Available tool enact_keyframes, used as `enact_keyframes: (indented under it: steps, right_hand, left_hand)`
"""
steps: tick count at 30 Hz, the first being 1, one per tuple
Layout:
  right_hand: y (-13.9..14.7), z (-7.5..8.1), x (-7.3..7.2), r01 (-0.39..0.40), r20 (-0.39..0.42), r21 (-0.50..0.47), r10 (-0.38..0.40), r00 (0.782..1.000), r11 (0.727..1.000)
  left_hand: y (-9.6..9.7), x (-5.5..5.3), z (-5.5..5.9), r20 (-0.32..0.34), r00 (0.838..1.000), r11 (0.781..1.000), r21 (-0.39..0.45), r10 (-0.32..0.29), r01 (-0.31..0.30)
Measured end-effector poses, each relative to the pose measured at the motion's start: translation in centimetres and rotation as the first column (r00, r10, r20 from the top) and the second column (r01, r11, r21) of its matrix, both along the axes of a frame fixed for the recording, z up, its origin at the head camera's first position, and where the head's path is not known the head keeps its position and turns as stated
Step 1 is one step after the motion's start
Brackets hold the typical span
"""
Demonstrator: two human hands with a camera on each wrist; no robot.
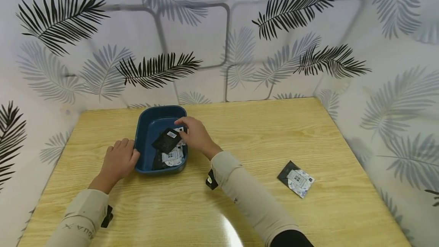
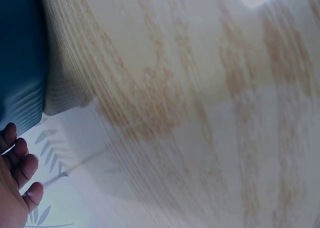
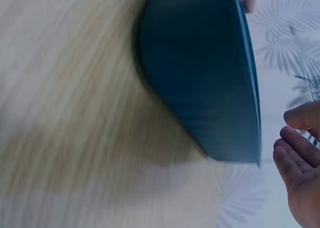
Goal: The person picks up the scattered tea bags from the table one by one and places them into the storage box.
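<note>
A dark blue plastic bin [image 1: 144, 136] stands at the back left of the table, with several black and white sachets [image 1: 167, 140] piled inside. My left hand [image 1: 118, 159] is at its left wall, fingertips right at the rim. In the left wrist view, the loosely bent fingers [image 2: 26, 169] show beside the bin's side [image 2: 20, 58]. Over the right rim reaches my right hand [image 1: 195, 134], forefinger stretched out and thumb close to the sachets. The right wrist view shows its fingers [image 3: 297, 153] relaxed, with nothing visible between them, beside the bin [image 3: 200, 73].
One more black and white sachet [image 1: 296, 178] lies flat on the right part of the wooden table [image 1: 253, 132]. A leaf-patterned cloth [image 1: 212, 48] hangs behind and around the table. Small black devices [image 1: 211, 180] are strapped at both wrists.
</note>
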State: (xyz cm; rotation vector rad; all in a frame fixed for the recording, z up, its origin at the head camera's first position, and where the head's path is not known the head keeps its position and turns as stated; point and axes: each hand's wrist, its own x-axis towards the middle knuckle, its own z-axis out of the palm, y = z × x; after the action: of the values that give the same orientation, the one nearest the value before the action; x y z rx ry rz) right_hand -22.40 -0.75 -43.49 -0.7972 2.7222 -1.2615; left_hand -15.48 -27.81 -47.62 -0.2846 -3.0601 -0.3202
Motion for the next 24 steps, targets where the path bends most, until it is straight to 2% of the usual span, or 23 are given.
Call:
enact_keyframes:
  steps: [6, 12, 24]
  right_hand:
    - [2.7, 0.3, -0.7, 0.013, -0.026, 0.029, -0.012, 1.000, 0.999]
    - [5.0, 0.6, -0.7, 0.032, -0.031, 0.072, -0.030, 0.999, 0.997]
    - [7.6, 0.6, -0.7, 0.064, -0.069, 0.127, -0.055, 0.996, 0.990]
  left_hand:
    - [-0.1, 0.1, 0.2, 0.011, 1.000, 1.000, 0.003, 0.006, -0.006]
    - [-0.2, 0.1, 0.0, 0.011, 1.000, 1.000, 0.004, 0.004, -0.004]
    - [0.0, 0.0, 0.0, -0.001, 1.000, 1.000, 0.012, 0.000, 0.000]
